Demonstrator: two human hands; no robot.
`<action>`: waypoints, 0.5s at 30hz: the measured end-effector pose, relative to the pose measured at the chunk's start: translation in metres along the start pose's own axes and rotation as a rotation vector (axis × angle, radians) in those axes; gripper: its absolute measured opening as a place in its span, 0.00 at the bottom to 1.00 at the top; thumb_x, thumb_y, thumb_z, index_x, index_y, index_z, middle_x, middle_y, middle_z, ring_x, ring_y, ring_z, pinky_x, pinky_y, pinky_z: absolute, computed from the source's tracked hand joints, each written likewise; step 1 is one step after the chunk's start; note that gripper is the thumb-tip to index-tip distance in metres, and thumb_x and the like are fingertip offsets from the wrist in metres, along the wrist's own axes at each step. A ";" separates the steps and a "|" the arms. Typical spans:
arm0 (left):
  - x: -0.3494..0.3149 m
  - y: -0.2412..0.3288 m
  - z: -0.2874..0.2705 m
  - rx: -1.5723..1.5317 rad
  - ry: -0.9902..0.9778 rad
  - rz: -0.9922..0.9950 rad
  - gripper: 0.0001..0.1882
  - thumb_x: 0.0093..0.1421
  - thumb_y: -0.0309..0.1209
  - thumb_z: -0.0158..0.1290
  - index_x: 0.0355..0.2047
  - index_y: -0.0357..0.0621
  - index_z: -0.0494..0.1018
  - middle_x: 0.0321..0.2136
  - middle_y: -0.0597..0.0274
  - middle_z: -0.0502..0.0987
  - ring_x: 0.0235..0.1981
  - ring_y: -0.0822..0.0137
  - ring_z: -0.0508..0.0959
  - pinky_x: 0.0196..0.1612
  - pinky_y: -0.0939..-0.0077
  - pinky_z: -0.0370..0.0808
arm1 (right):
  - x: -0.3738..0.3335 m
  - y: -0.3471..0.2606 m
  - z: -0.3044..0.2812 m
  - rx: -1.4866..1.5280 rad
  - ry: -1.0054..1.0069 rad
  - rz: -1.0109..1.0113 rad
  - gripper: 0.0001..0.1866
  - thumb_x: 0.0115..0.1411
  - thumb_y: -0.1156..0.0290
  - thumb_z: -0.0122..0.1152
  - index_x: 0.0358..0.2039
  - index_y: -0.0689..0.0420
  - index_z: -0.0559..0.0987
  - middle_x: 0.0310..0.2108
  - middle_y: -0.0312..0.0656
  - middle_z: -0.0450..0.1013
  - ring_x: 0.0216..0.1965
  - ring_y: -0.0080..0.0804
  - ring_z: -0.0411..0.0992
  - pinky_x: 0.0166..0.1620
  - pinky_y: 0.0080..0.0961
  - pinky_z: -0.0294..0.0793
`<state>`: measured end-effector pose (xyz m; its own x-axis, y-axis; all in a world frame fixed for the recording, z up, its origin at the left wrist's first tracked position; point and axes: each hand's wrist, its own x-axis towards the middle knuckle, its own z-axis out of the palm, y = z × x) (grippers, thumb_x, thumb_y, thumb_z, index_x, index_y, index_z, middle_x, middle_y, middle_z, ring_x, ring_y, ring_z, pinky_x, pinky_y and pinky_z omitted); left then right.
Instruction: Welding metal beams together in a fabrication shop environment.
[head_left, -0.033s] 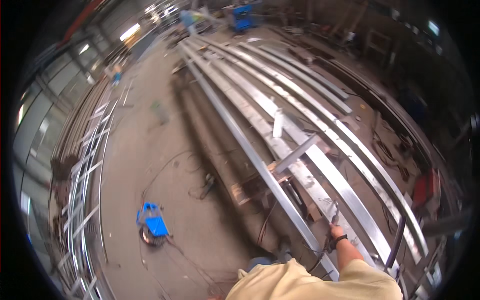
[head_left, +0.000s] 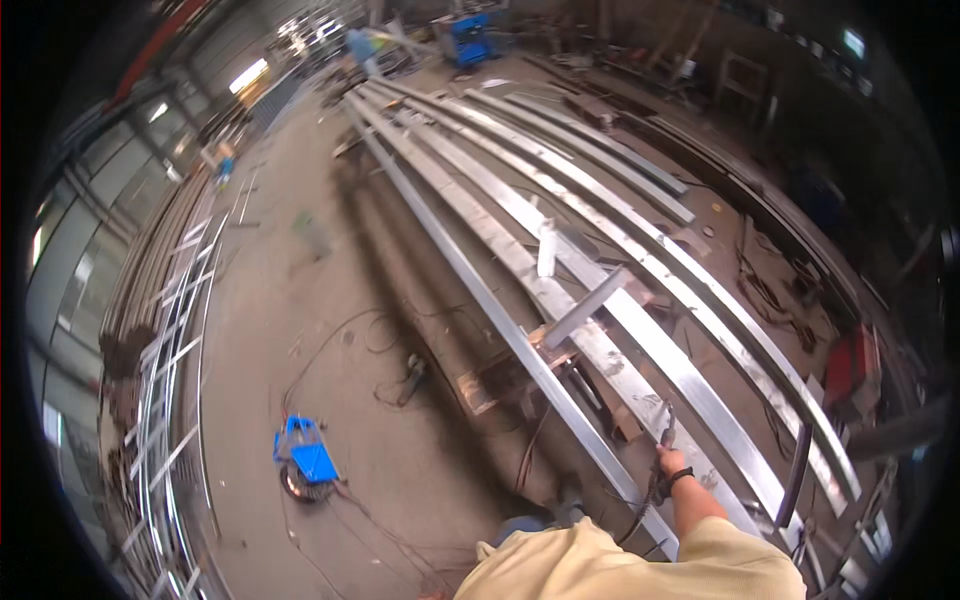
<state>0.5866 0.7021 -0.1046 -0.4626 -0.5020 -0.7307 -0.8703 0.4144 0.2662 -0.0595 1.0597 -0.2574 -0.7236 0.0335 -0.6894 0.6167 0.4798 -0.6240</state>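
My right hand [head_left: 672,462], with a dark band at the wrist, is closed round a welding torch [head_left: 668,432]. The torch's bent neck points away from me over a long, pale metal beam [head_left: 610,360]. From the hand a dark cable [head_left: 645,510] hangs down towards the floor. A short square tube [head_left: 590,305] lies across the beams beyond the torch, and a short bright metal piece [head_left: 546,250] stands farther off. Of my left hand [head_left: 432,596], at most a small skin-coloured patch shows at the lower edge; its fingers are hidden.
Several long metal tubes [head_left: 450,250] run side by side into the distance. On the floor to the left sits a blue wire feeder [head_left: 310,460] with a spool and trailing cables. Ladder-like metal frames [head_left: 170,400] lie at far left. Someone in blue [head_left: 362,50] stands at the far end.
The whole view has shifted slightly and is less blurred. My right hand keeps hold of the welding torch over the same beam.
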 end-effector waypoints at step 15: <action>0.058 0.052 -0.094 -0.261 0.256 -0.475 0.20 0.62 0.40 0.51 0.48 0.38 0.78 0.47 0.52 0.79 0.50 0.53 0.78 0.54 0.62 0.73 | -0.043 0.022 -0.009 -0.053 0.113 -0.061 0.31 0.54 0.53 0.67 0.40 0.75 0.78 0.35 0.62 0.78 0.40 0.51 0.79 0.44 0.39 0.74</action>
<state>0.4988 0.6233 -0.0746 -0.0109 -0.7669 -0.6417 -0.9896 -0.0837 0.1169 -0.0174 1.0770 -0.2383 -0.7912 0.0996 -0.6034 0.5555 0.5299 -0.6408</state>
